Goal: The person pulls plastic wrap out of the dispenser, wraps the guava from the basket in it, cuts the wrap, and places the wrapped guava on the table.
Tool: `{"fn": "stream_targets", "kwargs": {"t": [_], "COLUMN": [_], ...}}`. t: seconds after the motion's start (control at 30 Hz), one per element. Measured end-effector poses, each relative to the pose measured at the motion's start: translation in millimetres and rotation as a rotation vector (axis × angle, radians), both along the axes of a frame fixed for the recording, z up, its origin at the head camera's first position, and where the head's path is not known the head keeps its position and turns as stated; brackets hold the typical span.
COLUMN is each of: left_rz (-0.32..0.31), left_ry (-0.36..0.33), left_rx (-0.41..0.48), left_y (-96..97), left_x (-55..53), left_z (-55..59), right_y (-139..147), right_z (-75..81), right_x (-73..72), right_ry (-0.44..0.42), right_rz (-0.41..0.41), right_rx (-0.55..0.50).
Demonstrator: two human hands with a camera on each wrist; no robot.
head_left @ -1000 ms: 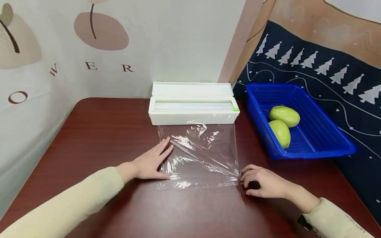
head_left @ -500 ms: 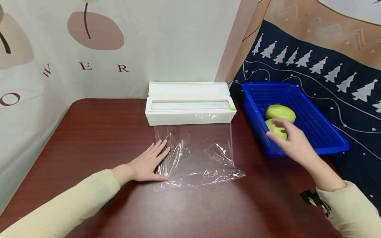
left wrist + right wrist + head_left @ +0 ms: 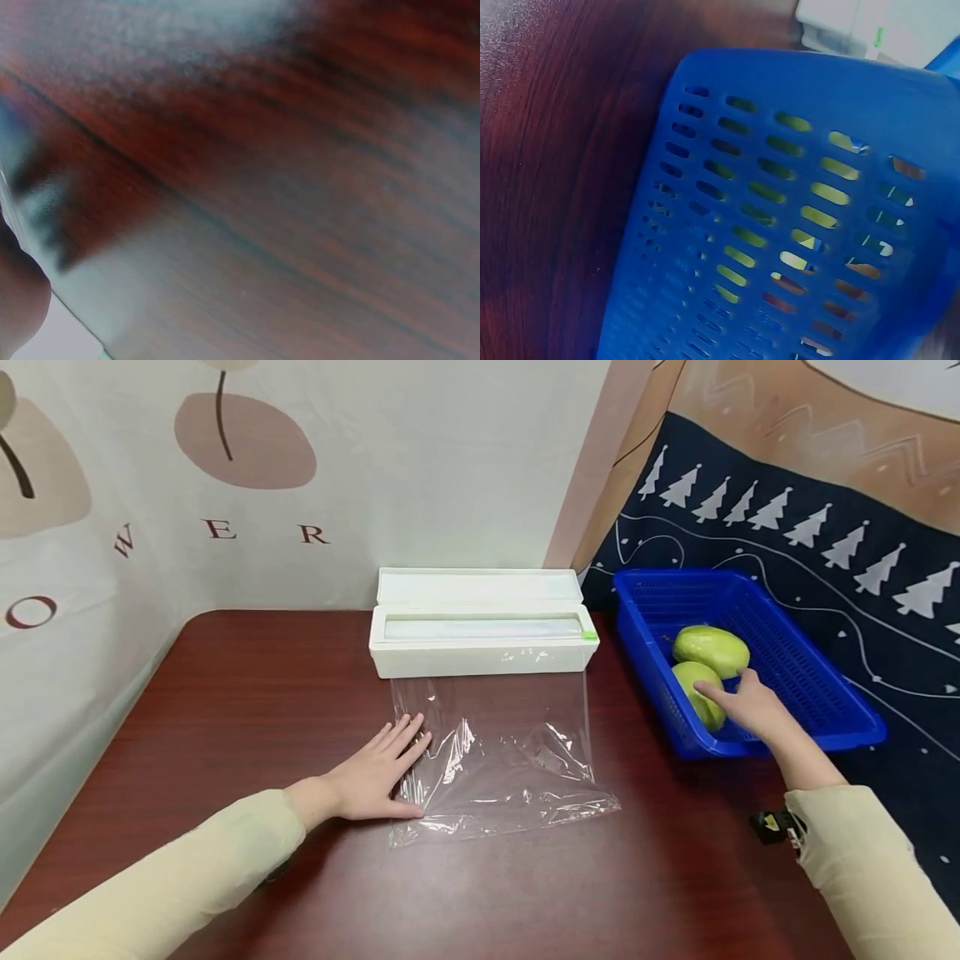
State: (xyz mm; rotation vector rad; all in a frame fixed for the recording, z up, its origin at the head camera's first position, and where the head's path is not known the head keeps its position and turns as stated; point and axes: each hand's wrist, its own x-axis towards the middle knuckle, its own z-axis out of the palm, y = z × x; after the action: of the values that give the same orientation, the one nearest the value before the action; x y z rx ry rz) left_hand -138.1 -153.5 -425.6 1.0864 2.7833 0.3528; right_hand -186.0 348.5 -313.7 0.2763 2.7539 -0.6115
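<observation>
Clear cling film (image 3: 510, 760) stretches over the table from a white cling film dispenser (image 3: 483, 639), whose lid stands up. Its front end is wrinkled. My left hand (image 3: 371, 774) lies flat on the film's left edge, fingers spread. At the right, my right hand (image 3: 757, 706) reaches into a blue basket (image 3: 825, 731) holding two smooth green oval fruits. The thumb lies over the nearer green fruit (image 3: 697, 702), with the index finger spread apart from it; the other fingers are hidden. Behind it lies the farther green fruit (image 3: 712, 649).
The dark red-brown wooden table (image 3: 262, 693) meets a pale printed wall cloth (image 3: 450, 468) at the back. A navy cloth with white trees (image 3: 832, 547) hangs beside the basket. In the right wrist view, the slotted basket side (image 3: 780, 172) fills much of the picture.
My right hand has let go of the film's right corner, moved up and right, then lowered into the basket beside the nearer fruit. My left hand has stayed on the film.
</observation>
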Motion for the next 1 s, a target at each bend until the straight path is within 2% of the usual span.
{"fn": "stream_targets", "kwargs": {"t": [0.23, 0.6, 0.8, 1.0], "left_rz": [-0.011, 0.001, -0.001, -0.001], "left_ry": [0.035, 0.025, 0.014, 0.008], "left_rx": [0.010, -0.009, -0.033, -0.043], "left_y": [0.2, -1.2, 1.0, 0.9], "left_x": [-1.7, -1.3, -3.3, -4.0], "left_z": [-3.0, -1.0, -0.7, -1.0], "right_y": [4.3, 1.8, 4.3, 6.0], "right_z": [-8.2, -16.8, -16.8, -15.0], "right_x": [-8.2, -20.5, -23.3, -20.6], "right_ry": [-0.065, 0.002, 0.034, 0.079], "right_rz": [0.037, 0.099, 0.044, -0.036], "right_rx": [0.023, 0.039, -0.005, -0.182]}}
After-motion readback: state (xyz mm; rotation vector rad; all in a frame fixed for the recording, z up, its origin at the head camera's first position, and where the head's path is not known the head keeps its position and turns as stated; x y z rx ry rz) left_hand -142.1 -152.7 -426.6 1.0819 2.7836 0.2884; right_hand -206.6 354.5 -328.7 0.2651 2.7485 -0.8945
